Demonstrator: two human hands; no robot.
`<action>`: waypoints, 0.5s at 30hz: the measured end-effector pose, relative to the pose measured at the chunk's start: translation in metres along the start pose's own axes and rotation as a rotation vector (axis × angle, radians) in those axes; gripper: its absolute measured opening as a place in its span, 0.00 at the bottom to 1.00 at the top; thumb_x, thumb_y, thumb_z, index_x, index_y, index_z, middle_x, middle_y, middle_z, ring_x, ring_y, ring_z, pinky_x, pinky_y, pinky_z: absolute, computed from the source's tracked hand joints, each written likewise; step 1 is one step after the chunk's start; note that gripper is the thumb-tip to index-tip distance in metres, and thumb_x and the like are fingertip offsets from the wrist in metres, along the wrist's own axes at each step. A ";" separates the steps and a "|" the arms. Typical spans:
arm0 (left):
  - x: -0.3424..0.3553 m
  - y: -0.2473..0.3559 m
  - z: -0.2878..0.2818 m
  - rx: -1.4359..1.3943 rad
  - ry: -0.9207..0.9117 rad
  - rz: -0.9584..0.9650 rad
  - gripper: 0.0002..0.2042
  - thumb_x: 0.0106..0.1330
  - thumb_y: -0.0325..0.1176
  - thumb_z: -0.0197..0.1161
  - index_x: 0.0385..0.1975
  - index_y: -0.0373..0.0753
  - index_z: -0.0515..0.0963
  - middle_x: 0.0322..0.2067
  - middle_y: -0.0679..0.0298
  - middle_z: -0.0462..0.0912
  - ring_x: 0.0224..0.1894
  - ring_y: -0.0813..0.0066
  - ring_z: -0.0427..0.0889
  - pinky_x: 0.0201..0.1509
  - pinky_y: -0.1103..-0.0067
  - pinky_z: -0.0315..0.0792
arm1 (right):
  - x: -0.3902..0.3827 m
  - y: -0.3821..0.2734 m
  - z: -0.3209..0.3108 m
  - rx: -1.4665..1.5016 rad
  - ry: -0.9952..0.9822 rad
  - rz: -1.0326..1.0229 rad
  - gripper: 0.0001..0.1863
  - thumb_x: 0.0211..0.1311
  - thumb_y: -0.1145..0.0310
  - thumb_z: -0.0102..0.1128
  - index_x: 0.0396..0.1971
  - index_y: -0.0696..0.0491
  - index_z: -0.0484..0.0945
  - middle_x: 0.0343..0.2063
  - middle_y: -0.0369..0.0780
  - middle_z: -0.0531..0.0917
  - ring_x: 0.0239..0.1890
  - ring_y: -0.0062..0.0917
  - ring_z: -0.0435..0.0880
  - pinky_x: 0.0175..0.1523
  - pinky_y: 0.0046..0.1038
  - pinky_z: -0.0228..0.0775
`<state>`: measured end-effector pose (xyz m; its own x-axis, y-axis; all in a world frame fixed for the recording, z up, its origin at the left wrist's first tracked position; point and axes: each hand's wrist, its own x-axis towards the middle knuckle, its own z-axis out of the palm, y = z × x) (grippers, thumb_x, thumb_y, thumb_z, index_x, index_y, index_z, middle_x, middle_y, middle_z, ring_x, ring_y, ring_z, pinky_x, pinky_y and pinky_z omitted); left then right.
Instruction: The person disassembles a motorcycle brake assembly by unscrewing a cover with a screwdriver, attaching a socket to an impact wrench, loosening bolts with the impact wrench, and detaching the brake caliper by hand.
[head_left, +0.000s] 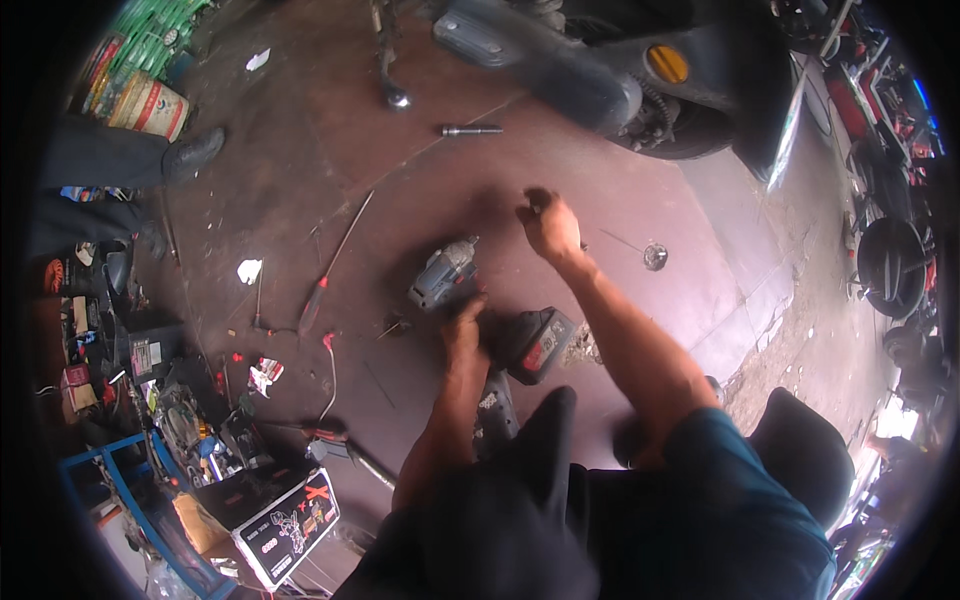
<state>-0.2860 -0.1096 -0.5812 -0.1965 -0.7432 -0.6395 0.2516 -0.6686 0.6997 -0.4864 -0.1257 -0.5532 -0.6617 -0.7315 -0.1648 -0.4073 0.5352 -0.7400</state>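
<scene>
My left hand (464, 328) is closed around the handle of a cordless impact wrench (443, 273). The tool's grey head points up and away, and its black and red battery (541, 345) sticks out to the right of my wrist. Farther right, above the floor, my right hand (551, 228) is closed with its fingers curled round a small dark thing at the fingertips. What that thing is stays too blurred to tell. A long metal extension bar (472, 130) lies on the floor beyond both hands.
Part of a scooter (610, 90) stands at the far side. Long screwdrivers (318, 296) and a ratchet (397, 97) lie about the floor. A small round metal piece (655, 257) is right of my hand. Boxes and a blue frame (118, 455) crowd the left, near another person's shoe (195, 152).
</scene>
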 end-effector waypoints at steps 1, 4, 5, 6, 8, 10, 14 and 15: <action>-0.002 -0.002 -0.015 -0.204 -0.136 -0.063 0.13 0.54 0.24 0.61 0.41 0.40 0.77 0.34 0.66 0.78 0.35 0.74 0.77 0.39 0.77 0.72 | 0.007 -0.023 -0.004 -0.123 0.004 -0.052 0.22 0.57 0.63 0.58 0.52 0.51 0.72 0.49 0.47 0.76 0.49 0.40 0.76 0.53 0.35 0.68; -0.046 0.029 0.005 -0.247 -0.162 -0.222 0.13 0.57 0.27 0.59 0.43 0.40 0.74 0.32 0.65 0.75 0.32 0.72 0.75 0.37 0.74 0.72 | 0.058 -0.035 0.004 -0.422 0.012 -0.127 0.25 0.59 0.63 0.55 0.58 0.46 0.67 0.59 0.44 0.66 0.60 0.40 0.65 0.61 0.36 0.62; -0.055 0.038 0.000 -0.249 -0.168 -0.227 0.13 0.57 0.27 0.59 0.43 0.40 0.74 0.32 0.65 0.75 0.32 0.72 0.75 0.37 0.74 0.72 | 0.071 -0.044 0.017 -0.457 0.006 -0.131 0.25 0.59 0.64 0.54 0.58 0.46 0.66 0.59 0.43 0.65 0.62 0.39 0.63 0.62 0.38 0.61; -0.057 0.041 -0.006 -0.358 -0.249 -0.261 0.14 0.58 0.30 0.59 0.44 0.39 0.73 0.32 0.64 0.74 0.32 0.70 0.74 0.37 0.73 0.72 | 0.085 -0.047 0.027 -0.506 0.007 -0.125 0.25 0.59 0.64 0.54 0.58 0.45 0.66 0.59 0.43 0.65 0.63 0.39 0.61 0.62 0.40 0.60; -0.063 0.056 -0.017 -0.479 -0.316 -0.295 0.15 0.59 0.32 0.58 0.46 0.38 0.71 0.33 0.63 0.73 0.31 0.69 0.73 0.37 0.72 0.71 | 0.108 -0.063 0.053 -0.508 -0.011 -0.123 0.24 0.59 0.66 0.53 0.58 0.46 0.67 0.60 0.42 0.64 0.64 0.38 0.59 0.63 0.41 0.59; -0.058 0.061 -0.017 -0.421 -0.366 -0.161 0.15 0.60 0.34 0.56 0.46 0.37 0.70 0.33 0.60 0.71 0.30 0.68 0.72 0.37 0.72 0.71 | 0.125 -0.057 0.053 -0.527 -0.026 -0.123 0.24 0.59 0.67 0.52 0.57 0.46 0.67 0.61 0.42 0.63 0.65 0.38 0.58 0.63 0.42 0.59; -0.058 0.070 -0.010 -0.354 -0.376 -0.238 0.17 0.58 0.33 0.57 0.45 0.32 0.69 0.27 0.57 0.73 0.26 0.65 0.75 0.32 0.72 0.72 | 0.140 -0.039 0.046 -0.614 -0.120 -0.174 0.21 0.59 0.69 0.51 0.54 0.49 0.70 0.54 0.43 0.72 0.58 0.37 0.69 0.58 0.40 0.64; -0.058 0.071 -0.007 -0.353 -0.373 -0.246 0.17 0.58 0.33 0.57 0.45 0.32 0.69 0.27 0.57 0.73 0.26 0.65 0.75 0.32 0.72 0.72 | 0.141 -0.032 0.045 -0.552 -0.111 -0.204 0.20 0.59 0.68 0.50 0.53 0.50 0.72 0.50 0.43 0.76 0.54 0.38 0.73 0.56 0.39 0.66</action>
<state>-0.2496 -0.1136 -0.4967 -0.5947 -0.5673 -0.5696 0.4453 -0.8224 0.3542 -0.5381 -0.2646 -0.5826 -0.4781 -0.8663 -0.1446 -0.8058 0.4982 -0.3202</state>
